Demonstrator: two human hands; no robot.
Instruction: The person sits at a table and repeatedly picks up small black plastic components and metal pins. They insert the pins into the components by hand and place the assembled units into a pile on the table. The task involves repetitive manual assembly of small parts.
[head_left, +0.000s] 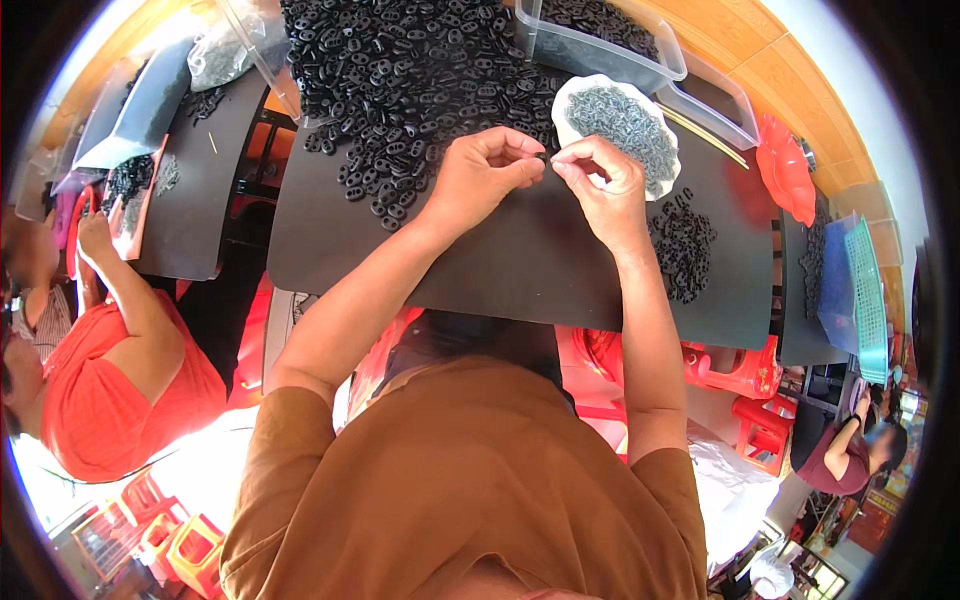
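Over the dark table (pixel 500 270), my left hand (pixel 475 180) pinches a small black piece (pixel 543 157) between thumb and fingertips. My right hand (pixel 612 195) faces it, thumb and index fingertip pressed together close to the piece; whatever lies between them is too small to make out. Beyond the left hand spreads a large heap of black oval pieces with holes (pixel 400 90). Just past the right hand stands a white scalloped bowl (pixel 563 98) of small grey, glassy-looking parts (pixel 625 125). A smaller pile of black pieces (pixel 683 255) lies right of my right forearm.
Clear plastic bins (pixel 600 60) stand at the back, with thin sticks (pixel 705 135) beside the bowl. A red dish (pixel 785 170) and a teal basket (pixel 866 300) are at right. A person in red (pixel 130 390) sits at another table on the left; another person (pixel 845 455) is far right.
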